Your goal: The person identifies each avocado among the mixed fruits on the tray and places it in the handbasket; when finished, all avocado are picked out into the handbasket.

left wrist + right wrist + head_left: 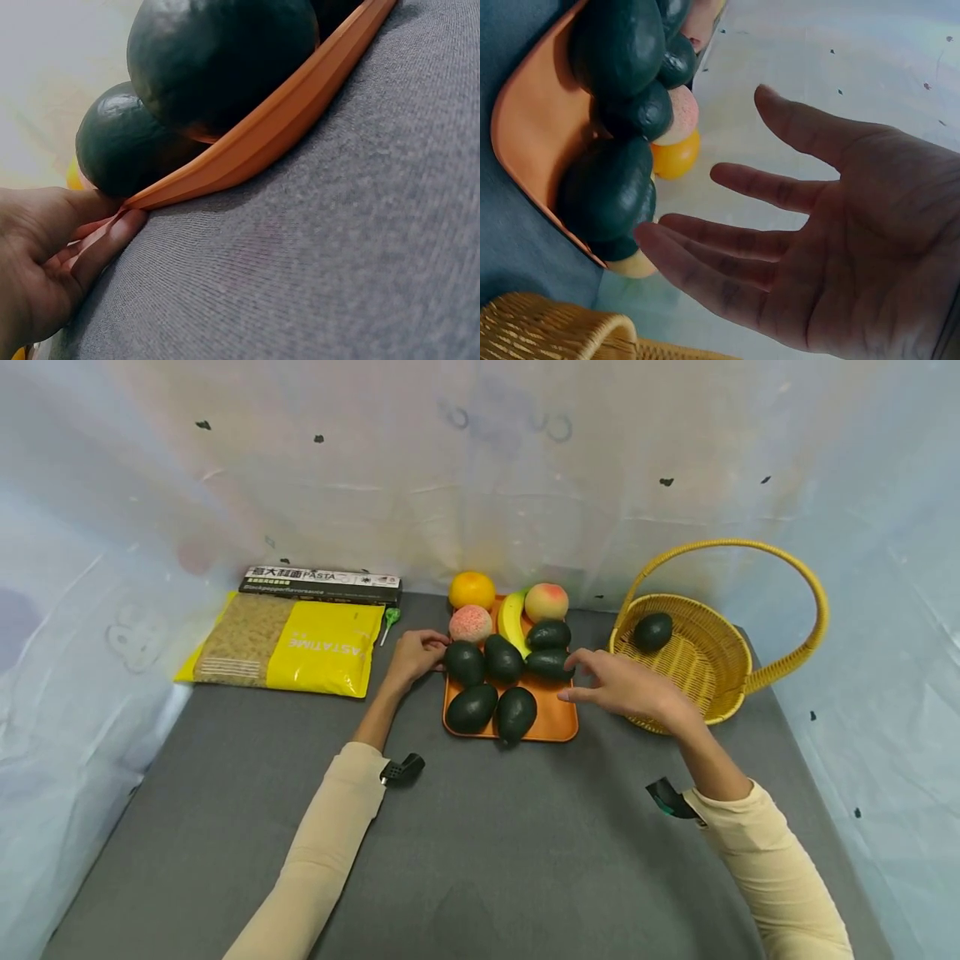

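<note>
Pinching the tray at its left edge is the left hand, while the right hand, spread and empty, is hovering by the nearest avocado at the tray's right edge, and a soft grip round the avocado's middle should be working best.

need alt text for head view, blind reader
A person's left hand grips the edge of an orange tray of avocados and other fruit while the right hand hovers at its right side. A yellow basket holding one avocado stands at right, pasta packages at left.
</note>
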The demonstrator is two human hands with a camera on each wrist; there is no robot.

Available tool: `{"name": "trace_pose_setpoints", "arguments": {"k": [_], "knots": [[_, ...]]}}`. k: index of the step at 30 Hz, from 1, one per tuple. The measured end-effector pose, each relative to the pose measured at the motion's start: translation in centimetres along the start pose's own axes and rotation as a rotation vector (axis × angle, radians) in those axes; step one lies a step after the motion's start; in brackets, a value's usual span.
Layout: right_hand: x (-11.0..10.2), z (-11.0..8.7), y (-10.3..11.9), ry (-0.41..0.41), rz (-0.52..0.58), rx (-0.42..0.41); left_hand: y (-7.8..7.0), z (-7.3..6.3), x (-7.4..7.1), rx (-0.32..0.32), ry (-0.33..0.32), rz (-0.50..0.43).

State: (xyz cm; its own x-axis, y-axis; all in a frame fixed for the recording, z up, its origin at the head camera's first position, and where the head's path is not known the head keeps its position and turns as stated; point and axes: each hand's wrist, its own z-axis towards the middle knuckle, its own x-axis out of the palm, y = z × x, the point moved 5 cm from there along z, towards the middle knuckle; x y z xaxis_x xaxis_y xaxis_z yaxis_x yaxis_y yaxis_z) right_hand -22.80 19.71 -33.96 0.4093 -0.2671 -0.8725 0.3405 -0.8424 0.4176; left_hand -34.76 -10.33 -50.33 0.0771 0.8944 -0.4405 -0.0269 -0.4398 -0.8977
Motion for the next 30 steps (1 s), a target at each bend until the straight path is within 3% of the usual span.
{"name": "trace_pose_setpoints", "arguments": {"k": [8, 16, 30], "knots": [[1.9, 1.3, 1.1, 0.073, 0.012, -0.077, 0.0, -0.1, -0.2, 0.009, -0.009, -0.008], [3.8, 2.1, 1.9, 0.068, 0.049, -0.186, 0.3, -0.2, -0.1, -0.012, 0.004, -0.041], [5.7, 3.2, 2.5, 0.012, 0.013, -0.154, 0.2, -0.2, -0.1, -0.02, 0.013, -0.049]]}}
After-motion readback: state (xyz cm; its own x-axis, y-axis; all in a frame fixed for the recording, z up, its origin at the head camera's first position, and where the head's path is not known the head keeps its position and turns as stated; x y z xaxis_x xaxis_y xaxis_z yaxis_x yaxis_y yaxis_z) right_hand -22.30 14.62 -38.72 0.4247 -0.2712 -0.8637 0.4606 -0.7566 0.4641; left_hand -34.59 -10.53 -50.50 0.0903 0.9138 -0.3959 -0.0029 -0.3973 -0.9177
